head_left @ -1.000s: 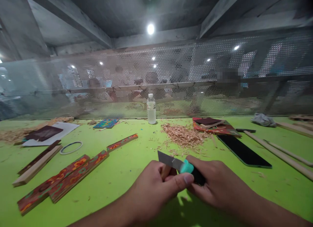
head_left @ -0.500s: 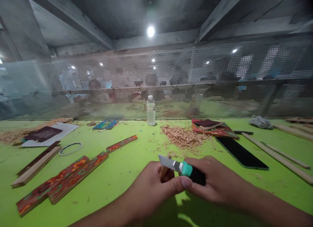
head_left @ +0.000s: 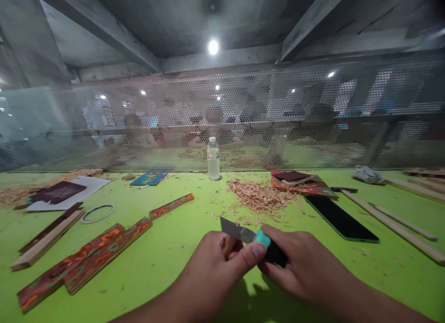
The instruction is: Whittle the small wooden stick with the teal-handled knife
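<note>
- Head view, looking down over the bright green worktable (head_left: 167, 262): the right hand (head_left: 306, 272) is wrapped tight around a utility knife with a black handle, teal collar and bare steel blade (head_left: 250, 236), the blade pointing away and to the left.
- Left hand (head_left: 219, 272) is closed around a small pale wooden piece (head_left: 228, 244), only a stub of it showing between the fingers; its thumb presses against the knife's teal collar, so the two hands are touching, close together just in front of the person.
- Blade lies across the top of the wooden stub; whether the edge is biting into it I cannot tell.
- Judging by the heap of light wood shavings (head_left: 259, 197) just beyond the hands, a good deal of whittling looks done already; the stub is mostly hidden, so how much shaping is left cannot be read.
- Both forearms come in from the bottom edge, converging, wrists low over the table.
- Left of the hands lie long wooden slats painted red with orange and green patterns (head_left: 86, 260), apart from them.
- Right of them lies a flat black rectangular slab with a teal edge (head_left: 339, 218), and beyond it plain round wooden sticks (head_left: 392, 223).
- Clear plastic bottle (head_left: 213, 159) stands upright at the far edge, against the perforated metal screen (head_left: 313, 114).
</note>
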Demonstrator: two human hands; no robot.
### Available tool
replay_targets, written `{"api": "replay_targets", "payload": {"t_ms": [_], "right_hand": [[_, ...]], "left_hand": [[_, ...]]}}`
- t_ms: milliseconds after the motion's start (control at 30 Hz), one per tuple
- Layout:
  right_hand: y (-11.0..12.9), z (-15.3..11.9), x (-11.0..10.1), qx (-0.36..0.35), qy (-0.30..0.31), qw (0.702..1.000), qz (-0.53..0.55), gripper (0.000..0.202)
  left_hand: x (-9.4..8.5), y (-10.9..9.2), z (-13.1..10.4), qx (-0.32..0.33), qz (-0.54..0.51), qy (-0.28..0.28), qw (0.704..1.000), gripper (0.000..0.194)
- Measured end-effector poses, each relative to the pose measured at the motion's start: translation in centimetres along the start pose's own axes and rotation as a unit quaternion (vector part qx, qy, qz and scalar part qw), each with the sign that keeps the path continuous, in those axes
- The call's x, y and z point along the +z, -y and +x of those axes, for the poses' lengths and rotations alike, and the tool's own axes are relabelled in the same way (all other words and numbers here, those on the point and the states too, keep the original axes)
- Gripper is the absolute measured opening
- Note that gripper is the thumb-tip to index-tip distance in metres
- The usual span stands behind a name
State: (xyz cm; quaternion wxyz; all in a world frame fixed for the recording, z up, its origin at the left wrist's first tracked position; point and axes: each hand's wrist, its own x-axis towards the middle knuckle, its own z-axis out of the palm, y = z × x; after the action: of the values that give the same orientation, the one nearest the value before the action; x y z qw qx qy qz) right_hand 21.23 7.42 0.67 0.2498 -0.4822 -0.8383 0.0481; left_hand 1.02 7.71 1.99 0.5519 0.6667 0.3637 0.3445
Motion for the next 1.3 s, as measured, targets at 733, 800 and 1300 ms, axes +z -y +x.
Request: {"api": "replay_targets", "payload": {"t_ms": [733, 800, 1300], "right_hand": [[-0.1, 0.5, -0.5, -0.001, 0.065, 0.996, 0.056, 0.013], [0.2, 0.3, -0.2, 0.016, 0.062, 0.996, 0.062, 0.014], [-0.8, 1.3, -0.5, -0.017, 0.065, 0.993, 0.1, 0.008]], "left_hand": [[-0.2, -0.4, -0.1, -0.036, -0.094, 0.065, 0.993, 0.039], [-0.1, -0.3, -0.1, -0.042, -0.089, 0.052, 0.994, 0.039], [-0.1, 0.4, 0.4, -0.075, -0.172, 0.057, 0.981, 0.055]]}}
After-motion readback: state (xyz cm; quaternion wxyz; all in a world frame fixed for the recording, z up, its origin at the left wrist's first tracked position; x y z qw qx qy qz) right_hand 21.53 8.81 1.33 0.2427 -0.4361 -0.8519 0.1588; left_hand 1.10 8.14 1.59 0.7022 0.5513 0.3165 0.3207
